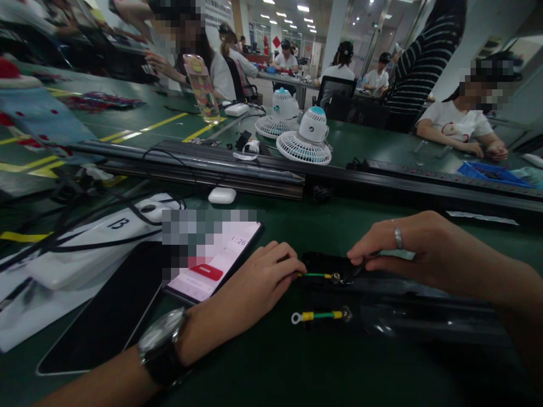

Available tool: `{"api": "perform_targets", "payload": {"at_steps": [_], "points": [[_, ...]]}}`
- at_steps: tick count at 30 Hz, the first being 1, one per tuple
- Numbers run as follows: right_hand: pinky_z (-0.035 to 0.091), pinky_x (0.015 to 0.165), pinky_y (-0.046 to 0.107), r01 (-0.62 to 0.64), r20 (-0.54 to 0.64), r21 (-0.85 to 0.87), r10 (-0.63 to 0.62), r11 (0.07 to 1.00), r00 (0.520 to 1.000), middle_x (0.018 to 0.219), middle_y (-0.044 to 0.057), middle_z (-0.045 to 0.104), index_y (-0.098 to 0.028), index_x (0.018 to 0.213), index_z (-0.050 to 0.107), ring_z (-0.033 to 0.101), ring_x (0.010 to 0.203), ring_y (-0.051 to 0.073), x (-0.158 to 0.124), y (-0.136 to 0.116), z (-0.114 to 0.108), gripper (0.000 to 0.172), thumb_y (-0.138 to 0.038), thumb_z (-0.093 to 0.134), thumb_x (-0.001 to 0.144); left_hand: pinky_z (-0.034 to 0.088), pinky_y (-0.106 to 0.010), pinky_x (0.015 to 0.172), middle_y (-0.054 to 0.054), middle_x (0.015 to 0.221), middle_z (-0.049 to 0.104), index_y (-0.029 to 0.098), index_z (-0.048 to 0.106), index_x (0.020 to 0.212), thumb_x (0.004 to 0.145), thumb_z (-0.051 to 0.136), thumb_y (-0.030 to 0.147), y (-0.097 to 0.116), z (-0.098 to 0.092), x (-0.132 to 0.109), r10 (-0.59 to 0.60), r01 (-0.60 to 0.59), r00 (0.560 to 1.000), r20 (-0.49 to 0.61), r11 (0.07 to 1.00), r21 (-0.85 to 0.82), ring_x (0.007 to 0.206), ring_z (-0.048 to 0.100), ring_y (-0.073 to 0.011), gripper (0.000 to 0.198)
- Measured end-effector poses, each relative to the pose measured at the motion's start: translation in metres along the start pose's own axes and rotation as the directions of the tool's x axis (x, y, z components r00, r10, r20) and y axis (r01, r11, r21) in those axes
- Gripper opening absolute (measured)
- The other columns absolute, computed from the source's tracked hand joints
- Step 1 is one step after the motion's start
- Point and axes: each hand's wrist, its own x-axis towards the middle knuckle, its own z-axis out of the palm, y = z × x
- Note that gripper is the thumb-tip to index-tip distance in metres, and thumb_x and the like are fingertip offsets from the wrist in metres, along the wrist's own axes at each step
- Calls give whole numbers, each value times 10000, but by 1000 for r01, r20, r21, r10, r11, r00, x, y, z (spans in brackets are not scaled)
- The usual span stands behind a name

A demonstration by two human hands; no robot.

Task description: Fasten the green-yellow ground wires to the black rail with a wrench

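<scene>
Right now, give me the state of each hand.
Left hand: shut, pinching the green wire.
Right hand: shut on a thin tool at the wire's end.

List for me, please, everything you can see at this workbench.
Table: one, dark green.
Held wire: one, green-yellow, pinched between both hands.
Loose wire: one, green-yellow, on the table nearer the person.
Black part: one, under the held wire.
Phone: one, screen lit, beside left hand.
Tablet: one, screen dark, front left.
Rail: one, black, across the table.
Earbud case: one, white, by the rail.
Fans: two, white and teal, beyond the rail.
Tray: one, blue, far right.
Co-workers: several, seated beyond.
Watch: one, black strap, left wrist.
Ring: one, silver, right hand.
Left hand: fingers closed on the wire's left end.
Right hand: fingers closed on its right end.
</scene>
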Motion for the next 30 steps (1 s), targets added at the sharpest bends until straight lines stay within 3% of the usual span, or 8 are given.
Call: {"api": "perform_targets", "payload": {"at_steps": [7,19,24,27,30], "points": [[575,752,299,-70,25,31,69,997,997,1006,-15,794,-298,1042,771,742,858,207,-3,6,-4,141,-311,753,903,444,-354,925,-36,1195,567,242,637,1151,995,483,83,-2,2,-1,0,0,1000,5,1000,-15,1057,524,-189,270],[541,735,265,-186,149,211,157,960,976,989,20,769,-257,1130,758,715,857,183,-6,18,10,262,-241,778,869,443,-356,922,-41,1177,572,234,640,1139,987,486,69,-2,3,-2,5,-5,1000,-10,1000,-19,1045,525,-192,272],[508,628,235,-108,125,364,66,925,990,885,17,738,-214,983,780,667,745,156,0,20,27,328,-374,905,726,441,-365,922,-41,1183,569,236,639,1136,988,491,76,-1,2,-3,-2,2,1000,-4,1000,-22,1047,522,-198,264],[487,585,220,-69,111,427,23,901,994,889,25,691,-182,873,758,641,707,132,5,24,35,213,-379,827,828,434,-370,927,-36,1183,567,240,633,1145,991,493,80,-2,3,-3,-1,1,1000,-4,1000,-27,1052,518,-198,263],[463,560,216,-81,77,382,56,920,995,859,14,616,-179,813,741,585,648,106,6,26,34,241,-355,673,964,432,-367,920,-36,1188,564,240,633,1144,992,491,77,-2,3,-3,-1,1,1000,0,1000,-29,1041,516,-196,265]]}}
